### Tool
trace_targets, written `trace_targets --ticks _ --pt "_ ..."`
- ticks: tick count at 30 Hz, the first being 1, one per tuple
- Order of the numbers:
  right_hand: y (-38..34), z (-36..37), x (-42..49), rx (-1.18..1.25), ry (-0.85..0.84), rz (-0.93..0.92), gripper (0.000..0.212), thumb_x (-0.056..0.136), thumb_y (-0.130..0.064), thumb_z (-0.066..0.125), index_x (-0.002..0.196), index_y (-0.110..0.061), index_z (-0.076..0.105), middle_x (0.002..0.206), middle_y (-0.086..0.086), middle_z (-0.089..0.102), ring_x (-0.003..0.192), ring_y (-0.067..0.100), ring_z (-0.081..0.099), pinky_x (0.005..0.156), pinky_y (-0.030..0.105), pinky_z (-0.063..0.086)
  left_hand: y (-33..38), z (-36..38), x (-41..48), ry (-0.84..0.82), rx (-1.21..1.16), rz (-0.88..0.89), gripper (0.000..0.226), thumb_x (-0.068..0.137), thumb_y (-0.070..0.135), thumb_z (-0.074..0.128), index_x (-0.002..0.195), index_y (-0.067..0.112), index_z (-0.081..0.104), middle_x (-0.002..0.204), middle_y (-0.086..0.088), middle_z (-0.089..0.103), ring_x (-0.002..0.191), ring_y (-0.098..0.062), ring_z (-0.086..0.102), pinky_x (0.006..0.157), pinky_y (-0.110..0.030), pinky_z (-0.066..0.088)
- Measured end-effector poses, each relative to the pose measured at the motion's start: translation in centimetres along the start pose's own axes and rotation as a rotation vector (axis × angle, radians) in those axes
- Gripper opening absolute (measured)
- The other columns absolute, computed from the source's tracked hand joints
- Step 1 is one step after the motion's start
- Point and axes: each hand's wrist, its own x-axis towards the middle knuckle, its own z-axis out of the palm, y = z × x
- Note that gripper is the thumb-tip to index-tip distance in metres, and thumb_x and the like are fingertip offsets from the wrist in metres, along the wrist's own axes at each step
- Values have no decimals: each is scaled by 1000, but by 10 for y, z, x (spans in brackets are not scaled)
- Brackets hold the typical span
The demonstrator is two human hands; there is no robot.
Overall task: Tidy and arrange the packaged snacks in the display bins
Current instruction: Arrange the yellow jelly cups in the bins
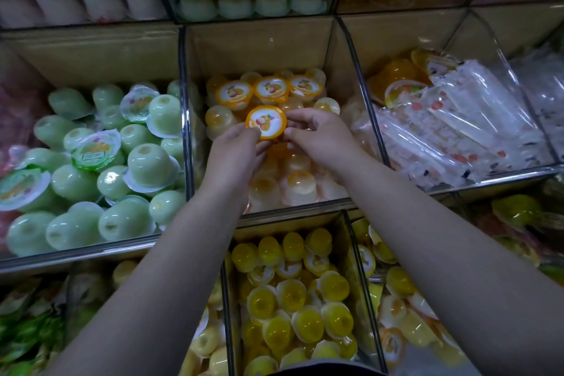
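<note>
The left forearm (158, 284) and right forearm (442, 253) are shown bare along the whole visible length. The left hand (235, 156) and right hand (317, 131) are likewise bare. A strip of dark clothing (323, 371) is seen at the bottom centre of the frame.

Tiered metal-framed shelving (76, 259); cardboard backing (91, 52); dim light.

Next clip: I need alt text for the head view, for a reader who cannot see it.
The left hand and right hand hold an orange-lidded jelly cup lid-up over the middle bin, where three matching cups sit in a row behind it. Green cups fill the bin to the left, clear packets the one to the right.
</note>
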Motion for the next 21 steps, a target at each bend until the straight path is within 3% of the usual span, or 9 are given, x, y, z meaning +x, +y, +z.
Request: trace_targets --ticks 4,6,8,11,14,18,21 --pt "-4 3 -6 4 -104 0 53 92 0 59 143 -10 45 138 6 54 121 13 56 93 25 52 1 2 -3 -66 -20 28 8 88 8 61 86 17 62 67 13 68 78 1 65 71 -14 48" --pt "-5 4 -7 11 -134 -2 60 91 1 60 146 -10 39 147 11 45 131 17 49 104 30 46 5 3 -4 -59 -15 -28 13 95 13 56 86 20 61 78 7 68 86 -3 64 72 -17 48" --pt "-5 5 -8 -30 -146 -14 64 91 0 62 148 -14 37 145 12 46 126 17 53 104 29 45 7 4 -3 -57 -23 -63 10 96 15 54 89 19 60 84 4 65 89 -7 63 69 -18 48" --pt "-4 4 -7 -135 -138 -22 66 89 -8 66 147 -22 38 128 6 54 108 14 60 98 25 48 7 3 0 -49 -64 -81 8 97 14 53 94 14 60 77 4 65 84 -10 65 66 -19 48" --pt "-2 4 -4 -131 -137 -14 64 89 -12 68 145 -23 41 122 2 57 111 16 61 101 34 48 8 3 -3 -88 -81 -82 10 98 16 50 102 12 59 76 5 67 81 -7 67 65 -18 49" --pt "-3 3 -4 -74 -69 0 48 93 -22 62 139 -22 47 109 -7 63 109 12 61 101 37 49 6 0 -11 -140 -74 -56 9 99 17 47 99 19 56 101 -3 71 86 -8 70 69 -20 51" --pt "-5 2 -7 79 -14 -1 29 99 -29 53 127 -21 53 114 1 65 109 16 63 99 37 50 6 -2 -19 -140 -96 -22 20 102 21 45 121 21 50 115 -8 69 96 -14 70 69 -22 54"
